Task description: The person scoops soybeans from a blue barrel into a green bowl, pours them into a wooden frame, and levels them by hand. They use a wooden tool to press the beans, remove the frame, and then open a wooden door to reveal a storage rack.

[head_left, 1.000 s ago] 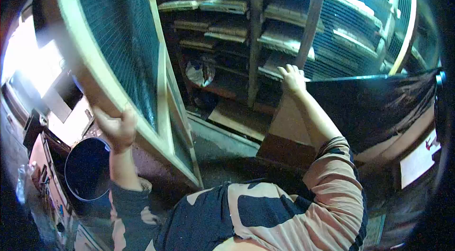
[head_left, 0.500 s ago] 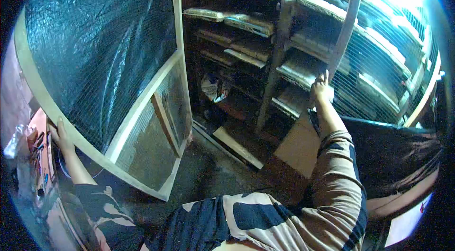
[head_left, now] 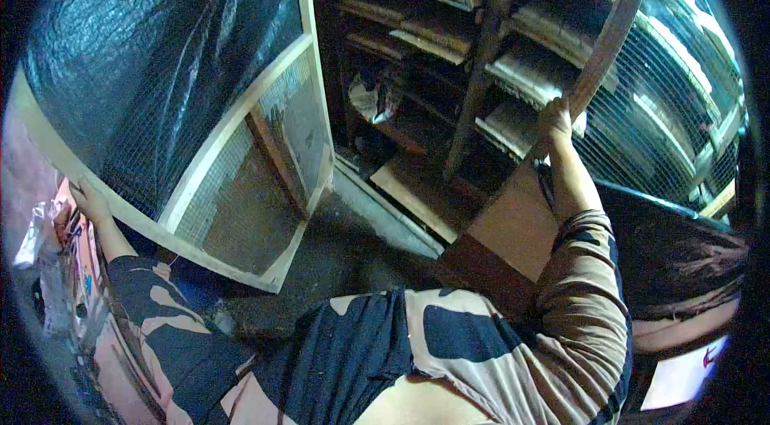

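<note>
My left hand (head_left: 92, 202) grips the outer edge of a pale-framed mesh door (head_left: 104, 192), which stands swung open on the left. Dark plastic sheeting (head_left: 120, 56) backs its upper panel, and a wooden brace crosses the lower one. On the other side, my right hand (head_left: 557, 122) is closed round the edge of a second mesh door (head_left: 605, 64), its arm stretched forward. Part of each hand's fingers is hidden by the frame or the hand itself. Between the doors are wooden shelves (head_left: 521, 80) with pale, slab-like boards on them.
A low sill (head_left: 385, 200) runs along the floor at the opening. A brown board (head_left: 517, 224) leans below my right arm. A white bag (head_left: 373, 96) sits on a lower shelf. Dark sheeting (head_left: 666, 240) hangs at right; assorted small items (head_left: 68, 232) are at far left.
My right hand's fingers, partly raised before, now wrap round the right door's edge. The view has tilted downward, and my left hand appears farther left, still at the left door's edge.
</note>
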Demonstrator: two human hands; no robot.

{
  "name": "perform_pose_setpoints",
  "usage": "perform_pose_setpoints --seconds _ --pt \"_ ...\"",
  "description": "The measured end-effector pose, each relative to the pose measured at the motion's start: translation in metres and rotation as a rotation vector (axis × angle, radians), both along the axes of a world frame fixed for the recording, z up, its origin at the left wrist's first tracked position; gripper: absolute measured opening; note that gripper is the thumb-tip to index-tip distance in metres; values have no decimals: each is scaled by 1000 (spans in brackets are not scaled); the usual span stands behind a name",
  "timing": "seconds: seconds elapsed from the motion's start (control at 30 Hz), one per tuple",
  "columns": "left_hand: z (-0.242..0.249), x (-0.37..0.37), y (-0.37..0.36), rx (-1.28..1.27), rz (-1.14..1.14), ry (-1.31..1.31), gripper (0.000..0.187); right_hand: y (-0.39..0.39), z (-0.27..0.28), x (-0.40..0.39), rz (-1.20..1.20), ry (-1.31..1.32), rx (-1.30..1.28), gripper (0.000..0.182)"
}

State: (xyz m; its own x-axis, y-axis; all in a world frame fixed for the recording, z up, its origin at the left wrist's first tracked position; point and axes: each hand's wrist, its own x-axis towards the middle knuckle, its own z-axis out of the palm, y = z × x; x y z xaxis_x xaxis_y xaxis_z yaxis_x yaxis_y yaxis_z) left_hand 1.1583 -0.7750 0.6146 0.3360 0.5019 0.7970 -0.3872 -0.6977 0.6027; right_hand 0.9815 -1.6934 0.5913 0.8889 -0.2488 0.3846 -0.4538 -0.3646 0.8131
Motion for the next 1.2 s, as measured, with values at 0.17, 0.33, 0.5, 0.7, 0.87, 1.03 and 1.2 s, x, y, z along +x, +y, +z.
perform_pose_setpoints --seconds 0.17,0.33,0.5,0.7,0.87,1.03,1.2 --pt "-9 42 37 -66 -40 49 45 11 -21 -14 -24 -55 -171 28" --pt "-23 98 85 -61 -194 49 42 107 -3 -63 -42 -61 -72 25" --pt "1 77 36 111 100 34 38 137 -4 -89 -89 -36 -2 23" --pt "7 69 11 40 -72 -158 33 216 -5 -164 -5 -53 -12 31" --pt "3 83 22 -127 -214 -30 35 296 -1 -241 164 -209 72 31" --pt "-3 93 22 -16 -18 -68 37 393 23 -304 474 -639 215 12" --pt "-6 103 35 -58 -141 -39 39 441 63 -378 127 -950 -189 68"
